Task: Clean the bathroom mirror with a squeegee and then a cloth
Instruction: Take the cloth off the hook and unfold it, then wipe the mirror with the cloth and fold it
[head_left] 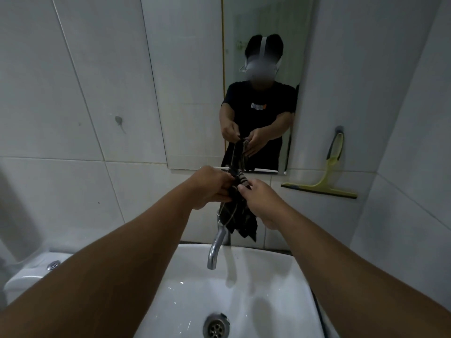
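Over the sink (244, 301), both hands (234, 193) pinch a dark cloth (238, 215).

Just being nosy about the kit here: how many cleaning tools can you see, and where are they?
2. A yellow squeegee hangs on the wall right of the mirror. A dark striped cloth is held over the sink by the left hand and right hand. Others may lie out of view.
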